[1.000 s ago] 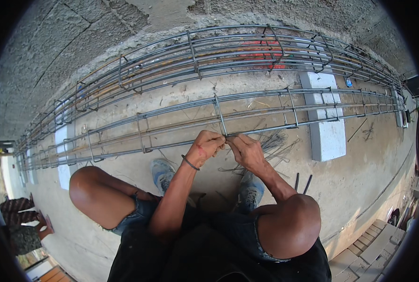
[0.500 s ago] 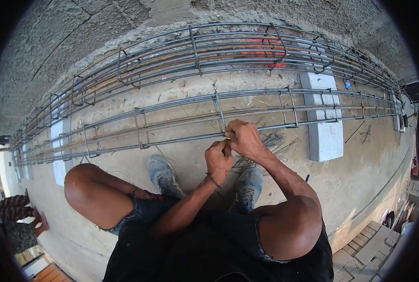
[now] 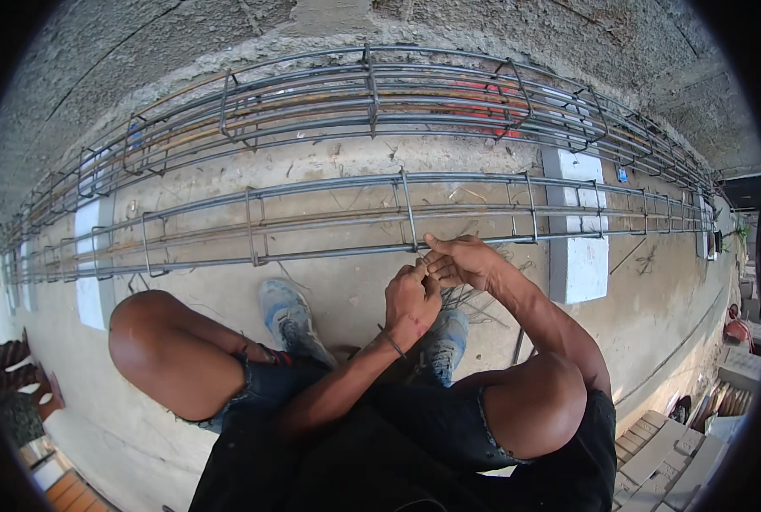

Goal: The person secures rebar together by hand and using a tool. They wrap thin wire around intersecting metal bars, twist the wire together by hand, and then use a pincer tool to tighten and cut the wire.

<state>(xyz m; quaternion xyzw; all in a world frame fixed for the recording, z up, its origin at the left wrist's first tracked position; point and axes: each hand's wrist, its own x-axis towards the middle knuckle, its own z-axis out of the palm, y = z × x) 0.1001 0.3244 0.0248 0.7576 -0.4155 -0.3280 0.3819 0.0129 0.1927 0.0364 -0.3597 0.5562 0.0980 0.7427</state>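
Meeting beside a rebar cage [image 3: 409, 211] pale blocks [image 3: 578, 273] hold off the floor [image 3: 653, 316], left hand [image 3: 413, 299] curls fingers together; right hand [image 3: 472, 262] holds thumb apart.

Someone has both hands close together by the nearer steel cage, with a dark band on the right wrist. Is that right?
Not quite: the head view shows the dark band on the left wrist, not the right. The left hand and right hand are indeed close together by the nearer steel cage.
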